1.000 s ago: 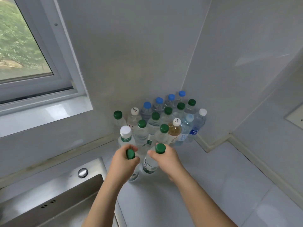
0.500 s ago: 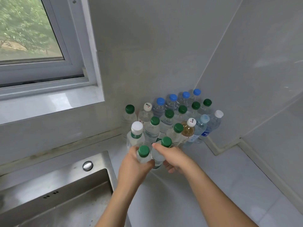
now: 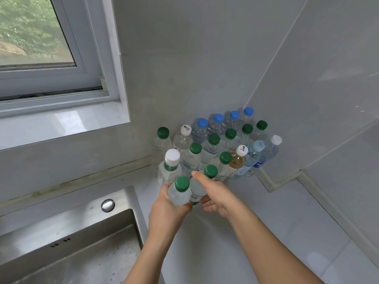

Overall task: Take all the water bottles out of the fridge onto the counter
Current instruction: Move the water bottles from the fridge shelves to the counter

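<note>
Several clear water bottles (image 3: 213, 148) with green, blue and white caps stand packed in the corner of the white counter (image 3: 256, 232). My left hand (image 3: 168, 210) grips a green-capped bottle (image 3: 179, 192) at the front of the group. My right hand (image 3: 217, 191) holds a second green-capped bottle (image 3: 198, 187) right beside it, thumb near its cap. Both bottles sit against the front row; their bases are hidden by my hands. The fridge is out of view.
A steel sink (image 3: 71, 242) lies at the lower left, its rim just left of my left arm. A window (image 3: 41, 48) with a sill is above it. Tiled walls (image 3: 317, 89) close the corner behind and right of the bottles.
Both hands have carried their bottles forward and up to the front row of the group. The view has swung left and closer.
</note>
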`<state>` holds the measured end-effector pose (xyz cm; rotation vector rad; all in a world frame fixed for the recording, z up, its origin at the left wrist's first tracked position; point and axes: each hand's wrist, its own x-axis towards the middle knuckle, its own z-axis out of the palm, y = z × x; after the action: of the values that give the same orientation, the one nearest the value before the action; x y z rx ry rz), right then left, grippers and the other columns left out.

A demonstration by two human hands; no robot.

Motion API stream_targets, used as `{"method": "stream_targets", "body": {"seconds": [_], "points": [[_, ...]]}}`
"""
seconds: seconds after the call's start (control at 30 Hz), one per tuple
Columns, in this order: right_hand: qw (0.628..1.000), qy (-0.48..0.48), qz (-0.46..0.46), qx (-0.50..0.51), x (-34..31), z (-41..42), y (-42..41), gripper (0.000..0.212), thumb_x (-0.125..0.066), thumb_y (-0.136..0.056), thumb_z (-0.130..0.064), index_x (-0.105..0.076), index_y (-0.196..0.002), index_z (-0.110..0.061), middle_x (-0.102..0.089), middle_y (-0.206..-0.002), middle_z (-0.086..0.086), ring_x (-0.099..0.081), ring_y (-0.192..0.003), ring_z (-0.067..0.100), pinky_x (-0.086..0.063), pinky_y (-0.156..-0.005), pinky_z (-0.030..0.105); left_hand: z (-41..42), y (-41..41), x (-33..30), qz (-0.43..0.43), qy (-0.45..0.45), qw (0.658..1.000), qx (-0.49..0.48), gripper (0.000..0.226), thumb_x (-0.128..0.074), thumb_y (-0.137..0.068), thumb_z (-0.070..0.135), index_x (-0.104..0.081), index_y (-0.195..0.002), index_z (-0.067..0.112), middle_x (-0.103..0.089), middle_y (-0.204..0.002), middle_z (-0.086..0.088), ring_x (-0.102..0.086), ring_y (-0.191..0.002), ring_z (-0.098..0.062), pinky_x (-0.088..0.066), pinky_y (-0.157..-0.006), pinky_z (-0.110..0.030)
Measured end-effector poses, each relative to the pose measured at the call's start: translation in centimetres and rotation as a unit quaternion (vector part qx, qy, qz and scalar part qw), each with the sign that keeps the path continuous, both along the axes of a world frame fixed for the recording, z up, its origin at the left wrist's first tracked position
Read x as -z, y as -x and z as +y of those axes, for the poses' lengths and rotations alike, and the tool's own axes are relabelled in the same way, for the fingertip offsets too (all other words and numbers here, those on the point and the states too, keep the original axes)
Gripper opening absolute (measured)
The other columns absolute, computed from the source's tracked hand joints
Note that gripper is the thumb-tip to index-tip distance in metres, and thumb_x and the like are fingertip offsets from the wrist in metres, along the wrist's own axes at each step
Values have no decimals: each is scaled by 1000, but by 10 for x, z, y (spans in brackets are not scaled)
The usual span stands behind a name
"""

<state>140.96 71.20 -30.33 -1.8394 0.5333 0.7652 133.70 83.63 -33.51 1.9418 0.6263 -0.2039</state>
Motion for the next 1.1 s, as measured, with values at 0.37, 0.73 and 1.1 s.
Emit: {"method": "stream_targets", "body": {"seconds": [0.37, 0.73, 1.1], "points": [[999, -20, -23, 19, 1, 8, -6, 73, -61, -74, -72, -56, -124, -19, -60, -113, 7, -56, -112, 29, -45, -101, 47, -2, -13, 3, -33, 10, 999, -19, 45, -71, -74, 36, -43, -109, 36, -59, -86, 15, -58, -77, -12, -40, -59, -26], [993, -116, 7, 35, 15, -10, 11, 41, -67, -84, -48, -60, -115, -21, -66, -105, -1, -58, -104, 16, -41, -106, 39, -5, -17, 6, -51, 17, 998, -36, 51, -75, -70, 37, -40, -106, 32, -60, -93, 10, -61, -85, -20, -47, -71, -34], [995, 38, -90, 12, 6, -54, 61, 62, -64, -88, -28, -41, -143, -8, -51, -138, 5, -51, -122, 20, -40, -99, 29, -25, 36, 35, -58, 11, 997, -57, 48, -73, -80, 25, -45, -119, 19, -60, -115, -2, -60, -98, -23, -49, -78, -34]]}}
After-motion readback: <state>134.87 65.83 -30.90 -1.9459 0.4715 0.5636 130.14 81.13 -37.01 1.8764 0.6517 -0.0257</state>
